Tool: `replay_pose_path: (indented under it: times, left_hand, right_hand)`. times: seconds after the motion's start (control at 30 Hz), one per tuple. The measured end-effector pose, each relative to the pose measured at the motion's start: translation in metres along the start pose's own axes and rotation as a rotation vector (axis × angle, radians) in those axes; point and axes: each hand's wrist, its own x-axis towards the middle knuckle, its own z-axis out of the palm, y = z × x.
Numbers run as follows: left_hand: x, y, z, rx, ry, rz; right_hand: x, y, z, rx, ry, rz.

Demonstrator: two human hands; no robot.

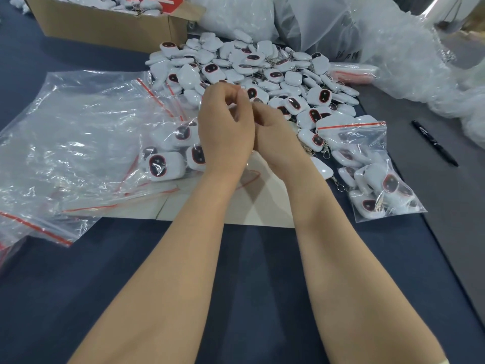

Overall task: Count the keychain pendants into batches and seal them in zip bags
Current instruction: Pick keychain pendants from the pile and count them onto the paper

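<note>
A large heap of white keychain pendants (pixel 262 72) with dark red-rimmed faces lies at the table's centre back. My left hand (pixel 225 127) and my right hand (pixel 275 140) meet in front of it, fingers curled together, pinching the clear top edge of a zip bag (pixel 168 153) that holds several pendants. My right fingertips are mostly hidden behind the left hand. A filled zip bag (pixel 367 166) with a red zip line lies to the right. Empty zip bags (pixel 78 132) are spread at the left.
An open cardboard box (pixel 110 24) with more pendants stands at the back left. Crumpled plastic wrap and grey bags (pixel 380 40) fill the back right. A black marker pen (pixel 434 143) lies at the right. White card (pixel 262 206) sits under my wrists on the dark blue table.
</note>
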Motion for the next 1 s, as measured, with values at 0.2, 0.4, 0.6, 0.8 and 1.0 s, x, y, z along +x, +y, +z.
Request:
replay_pose_path:
  times: [0.2, 0.4, 0.6, 0.8, 1.0]
  left_hand:
    - [-0.001, -0.012, 0.003, 0.06, -0.094, -0.091]
    - [-0.002, -0.016, 0.006, 0.118, -0.129, -0.06]
    - [-0.001, -0.016, 0.007, 0.126, -0.116, -0.053]
    - [-0.002, -0.015, 0.007, 0.125, -0.128, -0.049]
    - [-0.002, -0.015, 0.007, 0.123, -0.127, -0.058]
  right_hand:
    - [0.004, 0.012, -0.008, -0.508, 0.5, 0.008]
    - [0.007, 0.025, -0.009, -0.903, 0.353, 0.241]
    - [0.005, 0.021, 0.002, -0.73, 0.36, 0.043]
    - [0.005, 0.03, -0.008, -1.02, 0.369, 0.318]
    - [0.006, 0.024, -0.005, -0.828, 0.303, 0.219]
